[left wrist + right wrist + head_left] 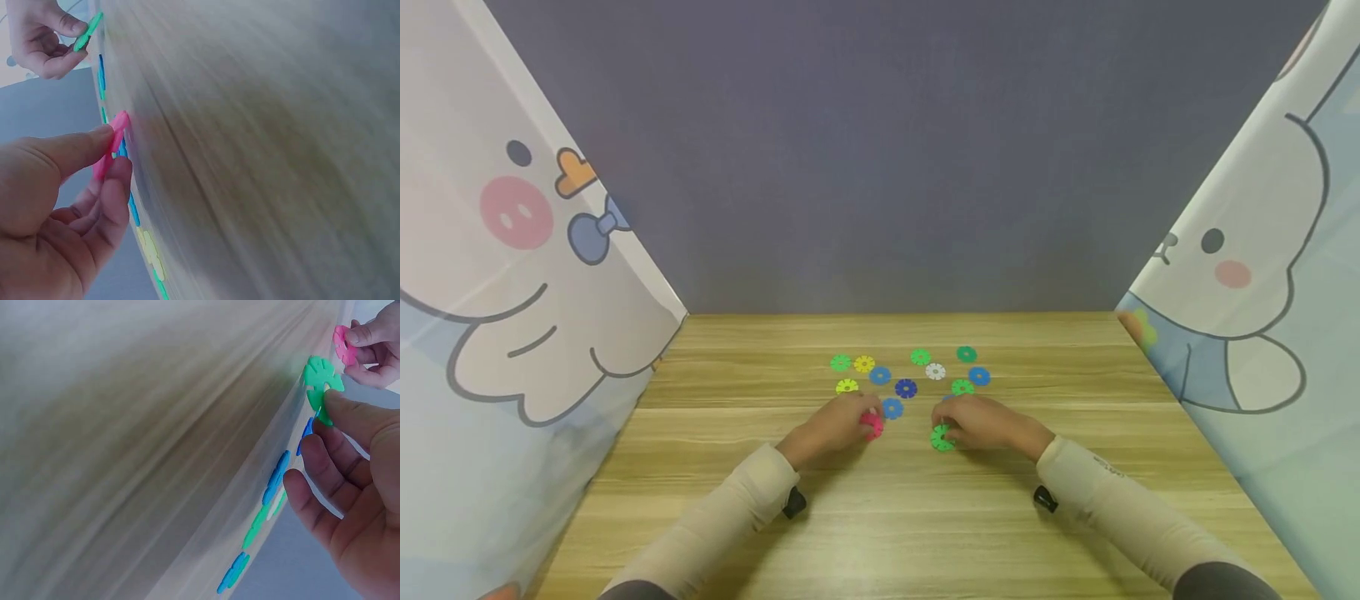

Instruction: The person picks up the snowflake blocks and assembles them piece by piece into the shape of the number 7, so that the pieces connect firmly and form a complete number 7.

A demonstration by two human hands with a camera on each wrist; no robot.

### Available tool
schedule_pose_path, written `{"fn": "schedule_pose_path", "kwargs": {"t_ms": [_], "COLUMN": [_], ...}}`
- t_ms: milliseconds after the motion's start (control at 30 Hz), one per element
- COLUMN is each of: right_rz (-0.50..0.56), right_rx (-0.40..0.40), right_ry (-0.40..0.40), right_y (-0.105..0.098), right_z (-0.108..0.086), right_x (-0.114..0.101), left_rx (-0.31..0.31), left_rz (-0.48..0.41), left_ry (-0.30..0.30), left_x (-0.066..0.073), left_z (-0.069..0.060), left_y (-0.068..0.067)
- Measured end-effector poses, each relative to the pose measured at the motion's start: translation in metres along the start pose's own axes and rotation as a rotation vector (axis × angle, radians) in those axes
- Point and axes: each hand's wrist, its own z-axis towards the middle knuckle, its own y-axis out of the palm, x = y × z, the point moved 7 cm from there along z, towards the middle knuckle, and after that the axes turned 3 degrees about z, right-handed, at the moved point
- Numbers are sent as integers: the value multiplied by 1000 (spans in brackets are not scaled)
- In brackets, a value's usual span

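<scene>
Pink notched disc (875,428) | left hand (846,419) | green notched disc (320,375) | right hand (981,422)

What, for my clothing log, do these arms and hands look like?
The left sleeve and right sleeve are cream, the right bearing lettering, with dark grey fabric higher up. Black devices show by both sleeves. The left hand and right hand are ungloved.

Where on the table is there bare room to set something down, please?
A broad bare patch of table lies between the left sleeve and right sleeve, nearer than the left hand and right hand. More room lies left of the loose discs, toward the left printed cloth, and right of them, toward the right printed cloth. Among those discs it is crowded.
</scene>
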Motion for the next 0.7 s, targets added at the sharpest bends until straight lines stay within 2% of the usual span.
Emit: {"fn": "schedule_pose_path", "kwargs": {"t_ms": [133,333,500,700], "right_rz": [6,7,7,27], "right_rx": [-3,16,35,84], "right_ry": [11,25,32,22], "right_y": [-1,-3,-6,-11], "right_z": [0,2,3,5], "right_x": [1,1,-2,-5], "left_rx": [-4,-16,-11,-6], "left_rz": [-47,-157,-290,-387], "left_ry": [5,-31,-108,-201], "left_x": [-2,-4,-7,-9], "left_z": [0,1,1,4], "left_y": [0,2,3,3]}}
